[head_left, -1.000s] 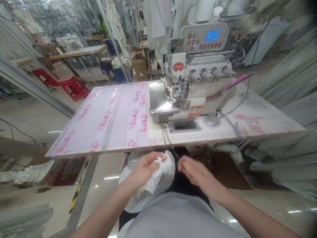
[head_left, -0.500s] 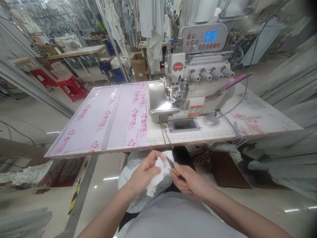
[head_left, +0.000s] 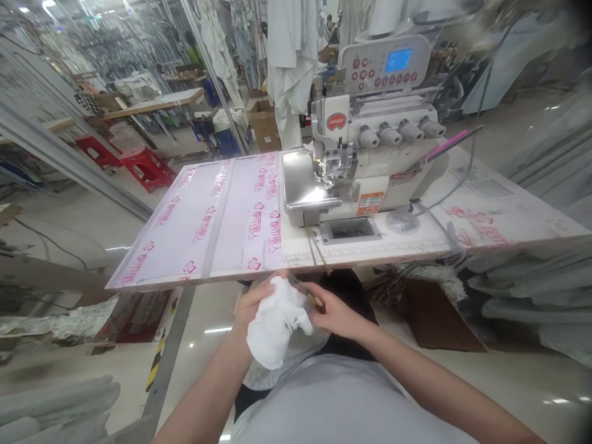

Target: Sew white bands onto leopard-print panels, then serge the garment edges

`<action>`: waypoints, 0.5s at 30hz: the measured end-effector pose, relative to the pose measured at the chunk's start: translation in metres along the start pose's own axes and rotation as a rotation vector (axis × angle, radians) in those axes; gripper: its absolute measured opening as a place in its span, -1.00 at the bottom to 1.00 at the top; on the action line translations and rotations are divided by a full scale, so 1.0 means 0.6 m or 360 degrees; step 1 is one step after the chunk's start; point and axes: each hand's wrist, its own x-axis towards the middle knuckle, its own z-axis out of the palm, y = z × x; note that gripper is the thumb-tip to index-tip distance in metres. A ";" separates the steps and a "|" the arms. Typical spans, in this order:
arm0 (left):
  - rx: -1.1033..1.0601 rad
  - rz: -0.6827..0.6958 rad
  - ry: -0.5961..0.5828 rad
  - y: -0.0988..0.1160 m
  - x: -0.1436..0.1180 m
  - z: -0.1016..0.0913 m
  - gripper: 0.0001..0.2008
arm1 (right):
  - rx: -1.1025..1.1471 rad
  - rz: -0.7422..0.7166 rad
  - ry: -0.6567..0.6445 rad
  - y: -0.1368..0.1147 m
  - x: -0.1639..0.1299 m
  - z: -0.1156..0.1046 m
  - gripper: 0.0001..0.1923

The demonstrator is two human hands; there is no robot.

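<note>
A bunched piece of white fabric is gripped in my left hand, whose fingers are mostly hidden behind it. My right hand is closed around small thread snips with a dark blade and a yellowish handle. The blade reaches to the upper right edge of the fabric; whether it touches cannot be made out. Both hands are over my lap, just below the table's front edge. Behind them an overlock sewing machine stands on the table.
The worktable has a left part covered in pink-printed plastic film. An open cardboard box is under the right side. Grey fabric hangs at the right. Red stools stand at the back left.
My left hand has turned and moved left, so more of the white fabric now shows in front of it. My right hand has moved slightly up with the snips. The view has shifted a little.
</note>
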 end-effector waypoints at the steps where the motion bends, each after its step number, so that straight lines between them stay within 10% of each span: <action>1: 0.0037 0.0000 0.0039 0.004 -0.004 -0.007 -0.69 | 0.0026 0.0038 -0.0037 -0.001 0.002 -0.008 -0.60; 8: 0.1000 -0.0356 -0.0212 0.064 -0.061 -0.044 -0.53 | 0.0112 0.0273 0.0290 -0.082 -0.007 -0.096 -0.62; 15: 0.2375 0.0077 -0.0055 0.061 -0.060 0.003 -0.68 | -0.0622 0.0137 0.0028 -0.129 -0.004 -0.095 -0.66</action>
